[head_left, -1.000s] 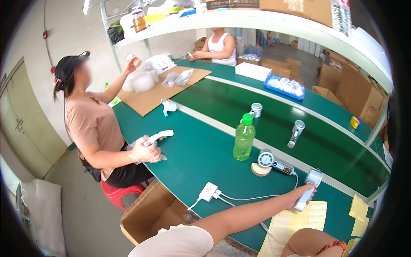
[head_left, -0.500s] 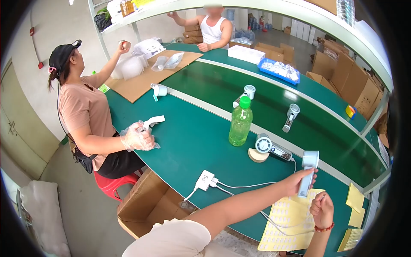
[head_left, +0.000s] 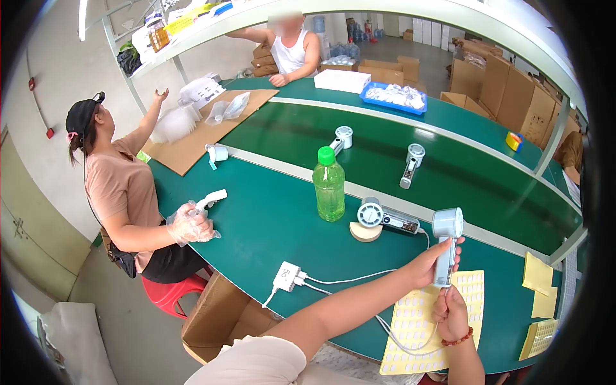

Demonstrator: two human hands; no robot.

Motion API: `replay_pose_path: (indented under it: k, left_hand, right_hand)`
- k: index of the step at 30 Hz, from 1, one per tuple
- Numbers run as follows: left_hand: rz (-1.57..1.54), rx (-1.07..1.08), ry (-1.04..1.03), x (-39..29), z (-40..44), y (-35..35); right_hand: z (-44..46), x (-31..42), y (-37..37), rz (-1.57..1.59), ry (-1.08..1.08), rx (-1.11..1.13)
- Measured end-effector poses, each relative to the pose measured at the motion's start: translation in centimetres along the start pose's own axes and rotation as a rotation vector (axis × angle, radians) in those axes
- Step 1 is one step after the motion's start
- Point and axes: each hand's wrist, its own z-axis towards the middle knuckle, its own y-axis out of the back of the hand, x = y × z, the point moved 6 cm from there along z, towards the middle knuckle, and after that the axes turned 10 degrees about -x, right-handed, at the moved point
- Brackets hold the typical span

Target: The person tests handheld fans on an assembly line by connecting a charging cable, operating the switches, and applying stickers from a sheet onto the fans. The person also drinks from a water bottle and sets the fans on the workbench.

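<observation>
My left hand (head_left: 428,264) is wrapped round the handle of a light-blue handheld fan (head_left: 447,223), held upright with its round head on top. Just beneath the handle, my right hand (head_left: 451,313), with a red bead bracelet at the wrist, pinches the end of a white charging cable (head_left: 421,352) against the fan's base. Whether the plug sits fully inside cannot be seen. A second fan (head_left: 370,212) rests its head on a round cream block (head_left: 365,231), with a cable in its handle end. Below my hands lies a yellow sheet of white stickers (head_left: 404,327).
A white charger (head_left: 286,276) feeds several cables. A green bottle (head_left: 330,189) stands mid-table. More fans (head_left: 410,167) lie on the green belt (head_left: 378,154). At left sits a co-worker (head_left: 122,179), a gloved hand holding a white part; another person (head_left: 292,54) is across the table.
My right hand has moved up to the bottom of the fan, bringing the cable end to it. The view has shifted, and the co-worker's raised hand has opened.
</observation>
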Motion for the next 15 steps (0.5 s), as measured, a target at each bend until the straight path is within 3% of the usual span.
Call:
replay_pose_path:
  k: [3,10,15]
  left_hand:
    - [0.011,-0.038,-0.029,-0.1,0.6,0.5]
    - [-0.087,-0.092,-0.066,-0.5,1.4,1.4]
    - [-0.114,-0.053,-0.048,-0.5,1.5,1.7]
  right_hand:
    - [0.3,-0.1,0.2,0.113,-0.070,-0.097]
    - [0.8,-0.5,-1.6,0.102,-0.008,-0.185]
    - [1.4,-1.3,-1.4,0.100,0.023,-0.132]
